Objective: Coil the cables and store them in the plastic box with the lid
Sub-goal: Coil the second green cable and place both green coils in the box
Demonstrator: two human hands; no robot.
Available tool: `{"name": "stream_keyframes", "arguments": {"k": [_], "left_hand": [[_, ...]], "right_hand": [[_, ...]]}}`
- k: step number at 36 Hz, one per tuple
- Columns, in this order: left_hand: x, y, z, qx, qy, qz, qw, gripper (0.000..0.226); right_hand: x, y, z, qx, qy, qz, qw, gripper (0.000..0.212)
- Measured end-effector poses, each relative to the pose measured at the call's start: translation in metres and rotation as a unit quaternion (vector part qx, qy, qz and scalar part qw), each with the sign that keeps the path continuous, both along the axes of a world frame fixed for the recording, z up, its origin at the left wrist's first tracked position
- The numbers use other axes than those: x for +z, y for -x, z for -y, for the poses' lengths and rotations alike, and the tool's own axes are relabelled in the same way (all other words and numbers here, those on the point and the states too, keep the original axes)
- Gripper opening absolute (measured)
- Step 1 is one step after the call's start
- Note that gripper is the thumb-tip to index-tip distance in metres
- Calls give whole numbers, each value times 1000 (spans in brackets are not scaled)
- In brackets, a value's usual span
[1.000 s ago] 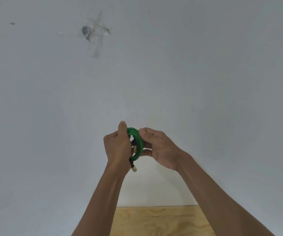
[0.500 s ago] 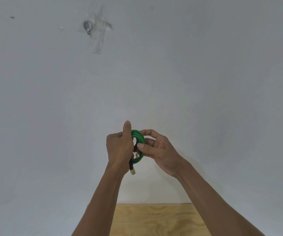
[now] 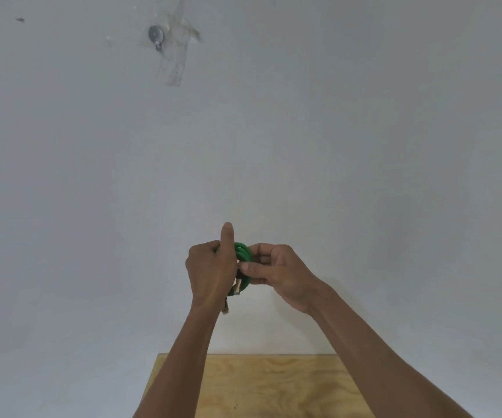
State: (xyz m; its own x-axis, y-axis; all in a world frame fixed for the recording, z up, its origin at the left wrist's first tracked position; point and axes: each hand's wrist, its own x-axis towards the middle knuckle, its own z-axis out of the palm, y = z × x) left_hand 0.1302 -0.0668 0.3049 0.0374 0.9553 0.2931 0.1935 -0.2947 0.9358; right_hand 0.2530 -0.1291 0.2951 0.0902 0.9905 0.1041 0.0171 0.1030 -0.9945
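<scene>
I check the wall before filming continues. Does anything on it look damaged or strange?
Yes. High on the white wall, a small round metal piece sits under peeling, yellowed clear tape stuck on crookedly. A small dark mark lies farther left.

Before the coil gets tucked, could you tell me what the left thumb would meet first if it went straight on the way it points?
Probably only the white wall; nothing shows beyond the left hand, though depth is unclear.

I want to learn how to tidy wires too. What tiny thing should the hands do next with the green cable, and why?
Probably tuck the loose plug end into the loops. The green cable is already wound into a small coil, gripped by the left hand and pinched by the right hand, but a plug end hangs free below, so the coil could spring open. No box is in view yet.
</scene>
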Motion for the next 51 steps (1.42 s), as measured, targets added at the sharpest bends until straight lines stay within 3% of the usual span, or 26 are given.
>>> {"name": "stream_keyframes", "arguments": {"k": [4, 8, 12, 18, 22, 32, 43, 51], "left_hand": [[-1, -4, 0, 11, -24, -16, 1000, 67], [-3, -5, 2, -3, -33, 3, 999, 50], [-8, -5, 4, -16, -26, 25, 999, 72], [-6, -1, 1, -19, -31, 14, 999, 73], [-10, -1, 2, -5, -22, 17, 1000, 75], [-23, 0, 0, -14, -48, 18, 999, 71], [-26, 6, -4, -34, -31, -17, 999, 69], [-42, 17, 0, -63, 35, -42, 997, 67]], "right_hand": [[3, -3, 1, 16, 9, 45, 999, 25], [7, -8, 1, 29, 14, 102, 994, 22], [0, -7, 1, -26, -35, 161, 986, 16], [-9, 2, 1, -87, -87, 223, 967, 32], [-9, 2, 0, -74, -91, 284, 952, 19], [-8, -6, 7, 5, -26, 233, 972, 18], [-41, 10, 10, -123, -145, 218, 957, 32], [-64, 25, 20, -125, -119, 138, 975, 32]]}}
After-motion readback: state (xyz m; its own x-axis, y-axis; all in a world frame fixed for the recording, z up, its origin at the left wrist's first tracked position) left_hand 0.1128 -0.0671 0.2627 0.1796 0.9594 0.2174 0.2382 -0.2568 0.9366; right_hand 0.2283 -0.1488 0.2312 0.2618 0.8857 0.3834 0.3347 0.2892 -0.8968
